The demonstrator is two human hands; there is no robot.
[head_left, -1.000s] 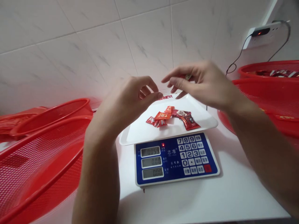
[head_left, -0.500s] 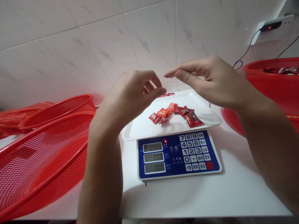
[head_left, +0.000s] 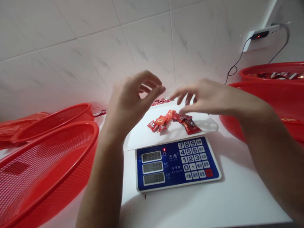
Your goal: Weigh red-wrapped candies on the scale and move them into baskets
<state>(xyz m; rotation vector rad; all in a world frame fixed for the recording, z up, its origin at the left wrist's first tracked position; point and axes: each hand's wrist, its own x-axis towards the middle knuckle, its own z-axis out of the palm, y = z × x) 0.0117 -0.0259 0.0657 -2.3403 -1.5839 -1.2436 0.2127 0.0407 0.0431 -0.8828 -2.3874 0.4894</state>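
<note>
My left hand [head_left: 140, 98] hovers over the left side of a white weighing tray [head_left: 140, 137]. Its fingers are loosely curled with the thumb close to them, and nothing shows in it. On the right, my right hand [head_left: 201, 96] hangs above the tray with fingers apart and empty, its thumb just over the candies. Several small wrapped candies [head_left: 160, 120] in red and orange lie in a loose cluster on the tray, with a larger dark-red packet [head_left: 191, 126] at the right end. Below is the scale's blue keypad panel [head_left: 178, 164]; its top display is lit, digits faint.
Red mesh baskets [head_left: 95, 126] stand at the left, beside a red plastic bag [head_left: 23, 126]. More red baskets [head_left: 261, 91] are at the right, one holding wrapped pieces. Further red packets [head_left: 161, 101] lie behind the tray. A socket [head_left: 261, 36] with a plugged-in cable is on the tiled wall.
My right hand has come down toward the candies and its fingers have spread. My left hand has shifted slightly left in view, as the camera view moved. The candies look unmoved on the tray.
</note>
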